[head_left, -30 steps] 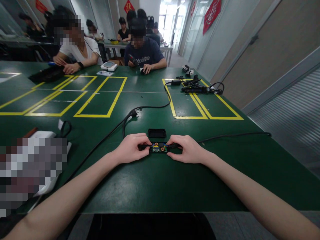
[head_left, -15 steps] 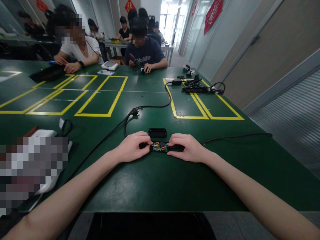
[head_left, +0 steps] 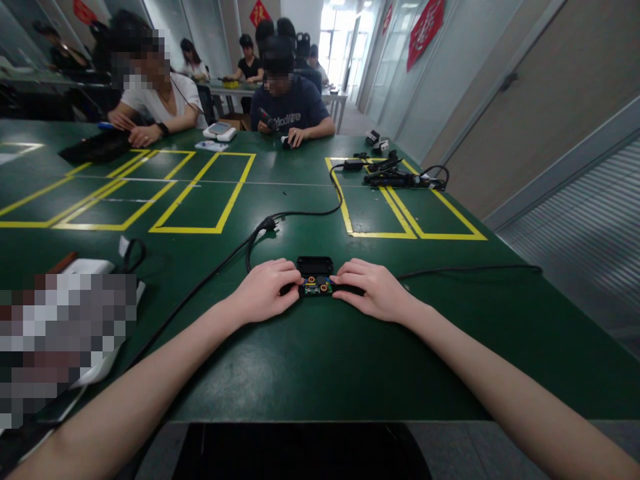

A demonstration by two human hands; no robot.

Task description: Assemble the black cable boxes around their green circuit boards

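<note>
A circuit board (head_left: 318,288) with two copper-coloured coils lies face up in a narrow black casing between my hands. My left hand (head_left: 266,289) pinches the casing's left end, thumb in front and fingers behind. At the right end, my right hand (head_left: 374,289) has a similar grip, also closed. Just behind the board sits a black plastic cover (head_left: 315,264), hollow side up, very near the casing or touching it. Black cable (head_left: 470,272) runs off to the right from beneath my right hand. My fingers hide both ends of the casing.
A cable with a plug (head_left: 270,225) curves across the green table (head_left: 320,373). Black cables and adapters (head_left: 400,175) are piled at the back right. A pixelated object (head_left: 70,340) and white case stand at left. Two people sit across the table.
Both hands have shifted slightly away from me with the board and its casing, closing the gap to the cover behind. The cover has stayed in place.
</note>
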